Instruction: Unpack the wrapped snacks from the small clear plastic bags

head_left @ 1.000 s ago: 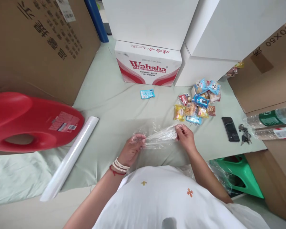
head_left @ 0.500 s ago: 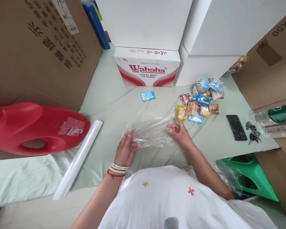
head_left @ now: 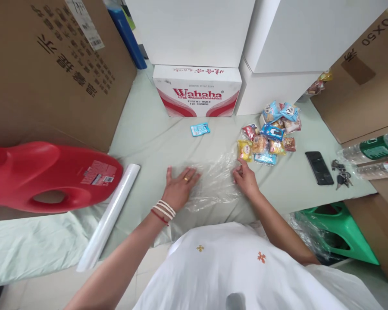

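Seen from above, looking down over a white shirt (head_left: pixel 245 275) at a pale green cloth (head_left: pixel 148 137) spread on a surface. In the middle, flat on the cloth, lay a sheet of clear film (head_left: pixel 215 181), crinkled and hard to make out at its edges. Left hand (head_left: pixel 180 187): pressed palm down on the film's left end, fingers spread and grasping nothing, a ring on one finger and bead bracelets (head_left: pixel 163 209) at the wrist. Right hand (head_left: pixel 245 178): resting at the film's right edge with fingers curled at it; could not tell whether pinching the film or merely touching it. Just beyond the right hand, a heap of small snack packs (head_left: pixel 271 135) in blue, yellow and red wrappers, and one blue pack (head_left: pixel 200 129) lying alone farther left, apart from the heap. To the right of the heap, a black phone (head_left: pixel 317 168) and beside it a bunch of keys (head_left: pixel 341 178), both on the cloth. Farther right, two plastic bottles (head_left: pixel 371 150) lying on their sides. To the left of the hands, a white roll (head_left: pixel 111 215) lying slantwise, its far end near a large red jug (head_left: pixel 42 178) on its side. At the back, a white carton (head_left: pixel 197 92) printed "Wahaha", plain white boxes (head_left: pixel 278 38) stacked above and beside it, and brown cartons (head_left: pixel 51 64) at both sides. Lower right, a green stool (head_left: pixel 339 232) partly under crumpled film.
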Demonstrator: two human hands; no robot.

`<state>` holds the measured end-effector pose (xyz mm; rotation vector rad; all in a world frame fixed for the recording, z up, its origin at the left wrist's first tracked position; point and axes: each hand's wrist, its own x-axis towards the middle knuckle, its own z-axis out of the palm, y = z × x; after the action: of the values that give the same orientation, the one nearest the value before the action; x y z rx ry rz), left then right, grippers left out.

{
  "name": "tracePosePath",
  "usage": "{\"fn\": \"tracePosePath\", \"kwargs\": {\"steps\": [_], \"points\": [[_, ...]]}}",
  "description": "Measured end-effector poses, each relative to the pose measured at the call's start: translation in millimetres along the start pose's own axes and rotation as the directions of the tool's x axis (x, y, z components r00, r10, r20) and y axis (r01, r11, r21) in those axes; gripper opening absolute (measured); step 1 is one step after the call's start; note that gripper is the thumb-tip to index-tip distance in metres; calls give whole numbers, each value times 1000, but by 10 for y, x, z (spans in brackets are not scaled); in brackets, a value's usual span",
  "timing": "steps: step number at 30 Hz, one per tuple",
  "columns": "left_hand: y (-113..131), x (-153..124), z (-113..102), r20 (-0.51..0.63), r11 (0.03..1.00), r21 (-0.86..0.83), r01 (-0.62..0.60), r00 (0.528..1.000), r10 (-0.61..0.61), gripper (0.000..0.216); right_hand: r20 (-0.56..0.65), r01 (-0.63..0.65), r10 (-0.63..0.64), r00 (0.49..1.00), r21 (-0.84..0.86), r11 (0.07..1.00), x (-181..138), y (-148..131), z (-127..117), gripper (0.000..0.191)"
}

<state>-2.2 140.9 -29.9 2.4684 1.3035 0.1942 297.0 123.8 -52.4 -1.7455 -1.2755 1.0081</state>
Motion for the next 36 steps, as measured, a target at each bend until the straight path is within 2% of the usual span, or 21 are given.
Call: {"fn": "tracePosePath", "kwargs": {"steps": [3,5,7,9,10,12,14,15,17,20,23,26,28,31,34,36], "points": [[-149,18,83,14,991,-16,134,991,-134,66,-81,58,-73,994,-171,983,-32,101,-112,61],[-173,-13,131,1,986,-31,161,987,-161,60,-113,75,-111,987,-280,957,-118,149,-183,60],[-149,-39,160,-10,984,-10,176,984,-176,58,-166,95,-180,969,-423,901,-242,147,-235,57],[-116,-41,170,15,985,33,168,986,-169,64,-178,159,-307,935,-563,811,-373,106,-265,51],[-110,-33,169,38,986,53,157,987,-159,68,-124,225,-372,920,-608,761,-430,80,-274,49],[-130,-12,159,88,988,80,135,986,-142,75,89,406,-452,888,-614,677,-508,28,-294,43],[-183,1,145,130,989,89,119,983,-130,81,281,541,-470,837,-549,637,-505,-40,-321,34],[-213,3,138,148,990,89,108,982,-121,83,313,566,-474,823,-529,633,-462,-93,-335,30],[-264,0,129,177,992,85,89,979,-103,90,286,566,-495,821,-526,635,-269,-261,-341,30],[-295,-5,123,202,994,78,81,975,-95,100,297,569,-497,815,-565,597,312,-637,-194,34],[-293,4,118,228,994,74,82,969,-97,106,393,572,-422,817,-644,508,1122,-976,188,34],[-302,16,116,247,994,69,81,964,-96,110,507,644,-399,764,-645,412,1844,-1125,637,52],[-314,17,119,247,995,60,81,964,-94,111,549,650,-346,760,-642,408,2126,-1139,847,47],[-325,10,124,235,996,35,84,968,-90,111,487,596,-344,803,-647,476,2203,-1123,905,36],[-323,4,114,237,996,12,89,967,-89,112,339,544,-430,837,-593,593,1971,-1110,665,38],[-329,11,99,242,996,9,87,966,-87,114,287,547,-466,837,-431,718,1714,-1084,431,39]]}}
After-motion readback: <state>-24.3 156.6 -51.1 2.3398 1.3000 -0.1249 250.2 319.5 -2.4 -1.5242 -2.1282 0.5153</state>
